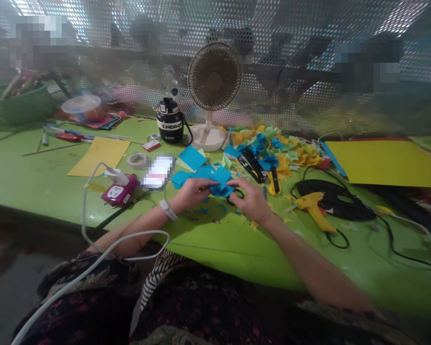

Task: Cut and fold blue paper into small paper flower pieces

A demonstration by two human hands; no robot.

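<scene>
Between my two hands is a curled blue paper piece [221, 189], shaped like a flower. My left hand [192, 194] pinches its left edge, and my right hand [249, 199] pinches it from the right. Dark scissor handles [237, 193] show partly under my right hand. Behind the fingers lie more blue paper squares [192, 158] and pale green slips. A black stapler [253, 164] and a yellow box cutter [274, 182] rest just beyond my right hand. Small blue and yellow scraps are scattered on the green table around my hands.
A heap of yellow, green and blue paper flowers [283, 148] lies behind the stapler. A yellow glue gun [316, 211] sits right. Left are a lit phone [158, 172], tape roll [138, 160] and purple power adapter [119, 190] with a white cable. A fan [214, 79] and black bottle [169, 122] stand behind.
</scene>
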